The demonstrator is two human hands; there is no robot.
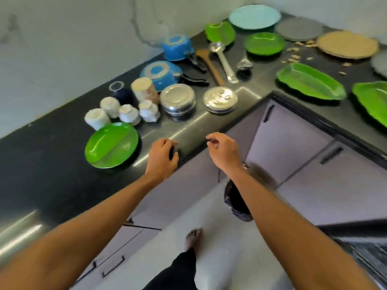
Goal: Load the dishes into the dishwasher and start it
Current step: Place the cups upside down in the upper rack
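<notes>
Dishes cover an L-shaped black counter. A round green plate lies nearest, left of my left hand, which hovers at the counter's front edge with fingers curled and nothing in it. My right hand hangs over the corner, fingers loosely bent, also holding nothing. Behind them stand several upturned white cups, two steel lidded bowls, two upturned blue pans, a steel ladle and a wooden spatula. Green leaf-shaped trays and round plates fill the right arm of the counter.
Grey cabinet doors with black handles run under the counter. A dark bin bag sits on the floor in the corner. My bare foot stands on the pale floor. A dark wire rack edge shows at the lower right. Crumbs are scattered near a brown mat.
</notes>
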